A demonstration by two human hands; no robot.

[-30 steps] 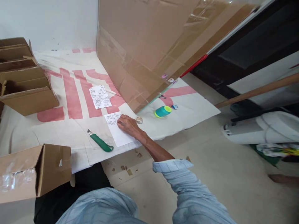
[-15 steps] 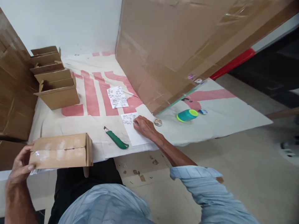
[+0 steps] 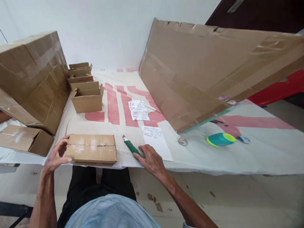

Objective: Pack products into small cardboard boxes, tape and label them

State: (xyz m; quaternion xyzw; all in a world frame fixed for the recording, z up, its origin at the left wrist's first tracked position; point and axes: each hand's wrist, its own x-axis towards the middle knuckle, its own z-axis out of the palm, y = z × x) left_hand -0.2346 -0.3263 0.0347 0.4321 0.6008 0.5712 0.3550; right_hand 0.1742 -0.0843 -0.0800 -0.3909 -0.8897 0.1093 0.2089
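My left hand (image 3: pixel 57 155) grips the left end of a closed, taped cardboard box (image 3: pixel 91 147) at the table's front edge, thumb in front and fingers behind. My right hand (image 3: pixel 152 161) has its thumb and fingers closed around the rear end of a green utility knife (image 3: pixel 131 147). The knife lies flat, its blade tip pointing to the far left. Just beyond that hand is a white paper sheet (image 3: pixel 162 148) with small pieces in rows at its top. Farther back lies a second sheet (image 3: pixel 139 110) covered with similar small pieces.
Open cardboard boxes (image 3: pixel 87 104) stand at the back left, beside a large taped carton (image 3: pixel 35 82). Another small box (image 3: pixel 26 139) lies at the far left. A big cardboard panel (image 3: pixel 201 72) leans on the right. Near it are a tape roll (image 3: pixel 182 141) and a teal container (image 3: pixel 220 139).
My right hand has left the small pieces on the near sheet and moved left onto the utility knife. My left hand still holds the box, now farther onto the table. The view has turned.
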